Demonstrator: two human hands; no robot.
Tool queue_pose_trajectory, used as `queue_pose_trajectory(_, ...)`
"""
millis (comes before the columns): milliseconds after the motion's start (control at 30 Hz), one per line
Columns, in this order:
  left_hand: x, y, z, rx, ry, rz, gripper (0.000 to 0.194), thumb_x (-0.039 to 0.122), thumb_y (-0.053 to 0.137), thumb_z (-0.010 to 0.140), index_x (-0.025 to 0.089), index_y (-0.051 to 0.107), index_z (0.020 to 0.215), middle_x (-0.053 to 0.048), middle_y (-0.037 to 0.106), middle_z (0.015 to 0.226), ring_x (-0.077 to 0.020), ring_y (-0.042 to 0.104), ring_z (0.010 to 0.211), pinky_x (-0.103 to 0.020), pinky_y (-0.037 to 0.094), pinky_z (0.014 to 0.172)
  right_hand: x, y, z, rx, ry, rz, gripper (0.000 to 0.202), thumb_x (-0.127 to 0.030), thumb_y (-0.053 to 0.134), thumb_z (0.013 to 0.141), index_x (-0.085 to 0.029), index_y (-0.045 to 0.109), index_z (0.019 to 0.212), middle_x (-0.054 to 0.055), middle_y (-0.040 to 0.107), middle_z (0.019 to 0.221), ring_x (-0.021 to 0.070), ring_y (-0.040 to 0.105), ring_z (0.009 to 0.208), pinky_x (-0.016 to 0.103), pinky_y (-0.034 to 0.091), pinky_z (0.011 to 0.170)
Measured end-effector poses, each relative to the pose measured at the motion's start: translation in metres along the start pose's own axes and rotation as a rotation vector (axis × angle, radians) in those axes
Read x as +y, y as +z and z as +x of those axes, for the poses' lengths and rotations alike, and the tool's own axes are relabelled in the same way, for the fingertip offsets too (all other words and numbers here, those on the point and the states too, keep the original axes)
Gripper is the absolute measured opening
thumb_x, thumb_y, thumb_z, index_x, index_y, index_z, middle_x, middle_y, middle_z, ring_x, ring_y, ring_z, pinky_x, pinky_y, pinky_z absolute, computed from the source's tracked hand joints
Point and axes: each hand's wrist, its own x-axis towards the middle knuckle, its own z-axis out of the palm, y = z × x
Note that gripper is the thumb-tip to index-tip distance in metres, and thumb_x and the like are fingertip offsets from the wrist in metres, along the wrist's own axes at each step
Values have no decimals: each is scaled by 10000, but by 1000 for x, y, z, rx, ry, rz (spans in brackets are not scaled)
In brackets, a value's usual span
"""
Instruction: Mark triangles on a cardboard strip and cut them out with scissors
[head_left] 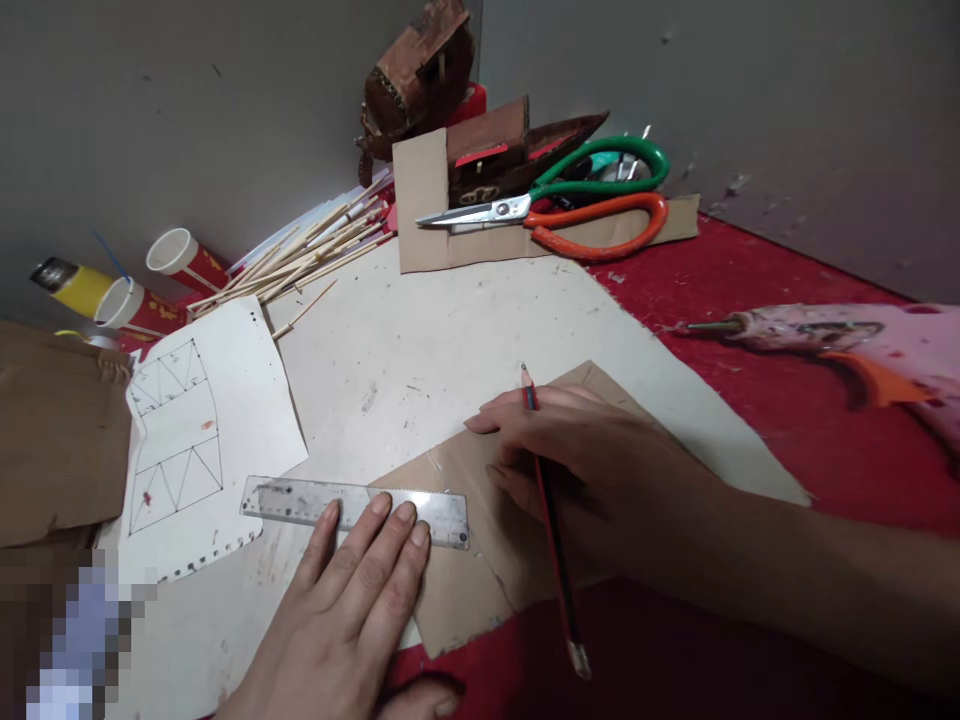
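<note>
My left hand (360, 590) lies with its fingers spread, the fingertips resting on a clear plastic ruler (300, 500). Beneath the ruler's right part is a piece of brown cardboard (465, 590). My right hand (570, 450) rests over the cardboard, fingers closed around a dark red and black pencil (551, 530). The pencil's sharpened tip points up and away, off the cardboard surface, and its other end points toward me. Left of the ruler, a white sheet (247, 400) shows truss-like drawings with triangles.
Scissors (517, 208) with green and orange handles lie on cardboard (420, 180) at the back, near brown models (487, 140). Sticks (322, 240) and paper cups (176, 250) stand back left. A pink glue gun (810, 330) is at right.
</note>
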Motion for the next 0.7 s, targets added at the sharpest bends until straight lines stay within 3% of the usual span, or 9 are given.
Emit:
queue_pose_trajectory(200,0,1,0,17,9,17,749,631,556,900,56,538,1380,-137,615,1409,-313,442,1396,-474,134,1233,1,-1,0,6,-1,5,182,-110,493,888,-218,501,742,124,715,1002,271,629,896,398,450,741)
queue_pose_trajectory(433,2,1,-1,20,2,21,753,625,557,897,48,539,1381,-142,623,1398,-313,437,1397,-467,123,1235,2,1,1,23,-9,4,178,-97,511,845,-229,494,728,82,698,875,262,634,849,381,446,736)
queue_pose_trajectory(700,2,2,-1,37,8,17,769,619,600,870,24,554,1355,-156,632,1382,-333,500,1328,-471,103,1235,2,1,1,21,-1,3,165,-80,510,839,-217,530,750,88,701,867,269,635,843,389,445,742)
